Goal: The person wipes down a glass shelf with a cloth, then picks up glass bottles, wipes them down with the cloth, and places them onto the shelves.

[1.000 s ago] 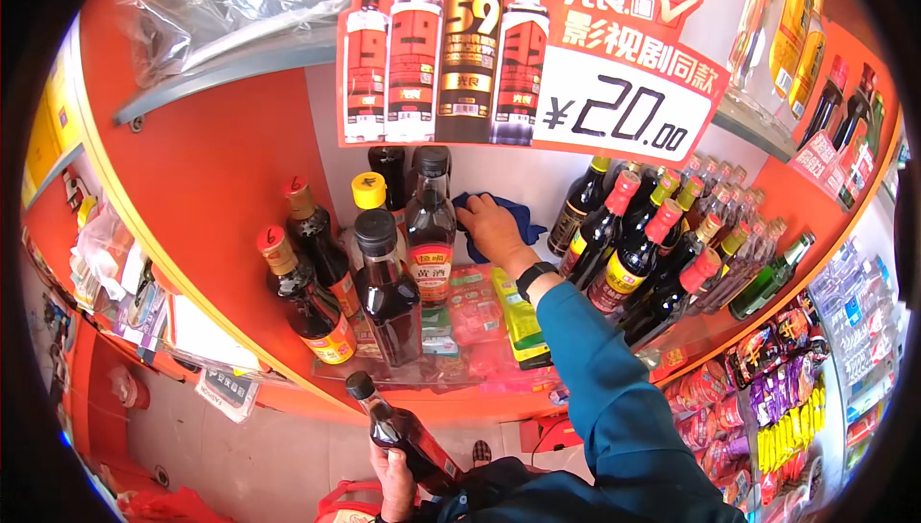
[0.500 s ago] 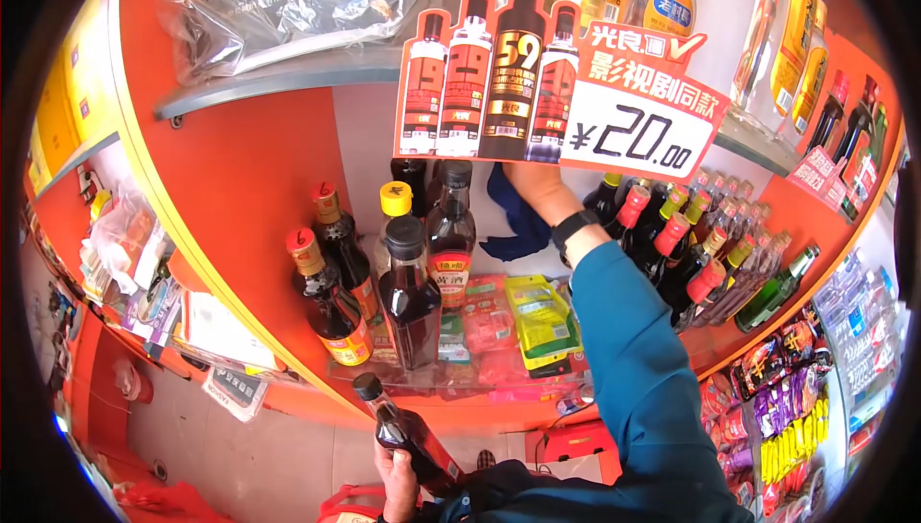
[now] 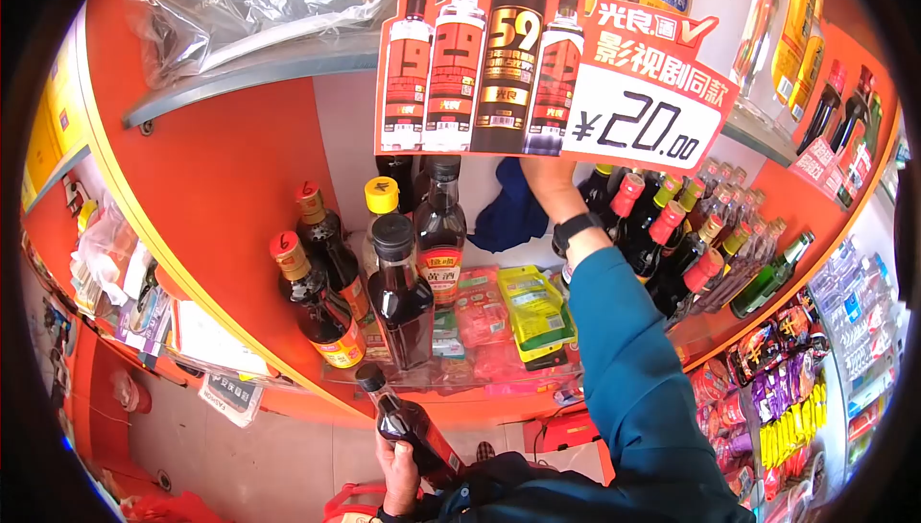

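Observation:
My left hand is wrapped round a dark bottle with a black cap, held tilted below the shelf edge. My right hand reaches into the shelf, its fingers hidden behind the price sign. A dark blue cloth hangs just left of that hand; whether the fingers grip it is hidden. Left of the cloth stand a labelled bottle, a black-capped bottle, a yellow-capped bottle and two red-capped bottles.
Many bottles with red and green caps stand right of my right forearm. Yellow-green packets lie on the shelf. Above is an upper shelf with a plastic bag. Snack packs hang at the lower right.
The view has shifted, so the sign looks larger and the shelf bottles sit further left. The blue cloth has changed shape and lies further left. My left hand still holds the bottle.

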Demonstrator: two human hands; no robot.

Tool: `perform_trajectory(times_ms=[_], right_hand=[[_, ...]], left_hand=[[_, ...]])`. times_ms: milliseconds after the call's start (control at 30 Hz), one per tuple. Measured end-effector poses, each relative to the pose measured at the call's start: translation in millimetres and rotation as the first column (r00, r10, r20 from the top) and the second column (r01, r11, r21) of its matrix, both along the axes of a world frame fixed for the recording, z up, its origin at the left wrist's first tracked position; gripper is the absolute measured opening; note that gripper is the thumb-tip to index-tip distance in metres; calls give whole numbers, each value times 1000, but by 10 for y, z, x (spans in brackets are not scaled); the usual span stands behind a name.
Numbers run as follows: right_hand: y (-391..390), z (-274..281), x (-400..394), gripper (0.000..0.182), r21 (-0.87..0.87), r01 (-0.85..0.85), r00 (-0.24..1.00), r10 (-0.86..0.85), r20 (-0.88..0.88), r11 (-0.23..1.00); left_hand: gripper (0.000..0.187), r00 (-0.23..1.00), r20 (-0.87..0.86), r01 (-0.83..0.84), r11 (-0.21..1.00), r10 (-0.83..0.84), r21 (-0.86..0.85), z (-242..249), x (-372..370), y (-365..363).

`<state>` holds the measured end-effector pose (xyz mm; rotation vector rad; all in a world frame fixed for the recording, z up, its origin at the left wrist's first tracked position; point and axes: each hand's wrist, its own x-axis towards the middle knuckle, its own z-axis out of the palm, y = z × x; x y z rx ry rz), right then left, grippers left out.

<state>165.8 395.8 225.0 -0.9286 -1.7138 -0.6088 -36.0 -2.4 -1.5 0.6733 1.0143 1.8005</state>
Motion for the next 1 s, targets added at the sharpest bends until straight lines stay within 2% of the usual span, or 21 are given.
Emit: perform_trajectory(times_ms=[33,67,100,133,167,200,267,300,367,433,500,667,733,833,1000], right_hand=[[-66,-12,-27,15,105,136,988,-143,62,985],[-184,-65,-24,17,34,228,962,-231,143,973],[-248,-162,-38,21,-174,330,939,-303,163,928],[-311,-254,-41,23,-57,273,955,-263,141,960],[-377,-333,-30,24,64,212,968,-219,125,975],[-416,-455,12,24,66,218,966,-225,124,974],[-449,-751,77,27,-160,241,950,-198,241,957],[-474,-866,101,27,-160,240,951,-199,239,957],[-508,-1074,146,29,-291,257,934,-160,319,921],[-507,-1165,141,28,-323,245,939,-141,313,914],[-508,-1225,133,25,-445,225,943,-78,325,867],[-504,-1226,101,24,-526,195,953,-34,299,828],[-500,-1180,78,29,-653,205,954,0,300,729],[-534,-1100,30,34,-707,239,934,41,355,666],[-575,-1020,-32,41,-743,201,920,138,368,638]], left_hand=[[58,1000,-1,5,1000,-5,0,30,13,14],[59,1000,-2,0,1000,0,16,59,24,28],[60,1000,-4,-3,1000,3,31,72,28,30],[60,1000,-6,6,999,-5,32,71,26,26],[68,999,-29,29,999,-29,19,62,24,24],[76,997,-51,51,999,-51,5,49,25,18],[76,996,-51,74,997,-73,11,-22,22,2],[76,995,-50,92,996,-91,15,-42,19,-4],[76,994,-63,88,996,-86,19,7,31,-20],[76,994,-75,82,996,-80,21,2,31,-31],[76,995,-33,92,995,-92,25,-61,18,-55],[78,996,-42,78,997,-78,15,-54,25,-60],[78,996,-22,91,996,-91,13,-21,52,-40],[79,996,-34,79,997,-79,8,23,74,-27],[78,997,-17,71,998,-71,-2,17,102,-15]])
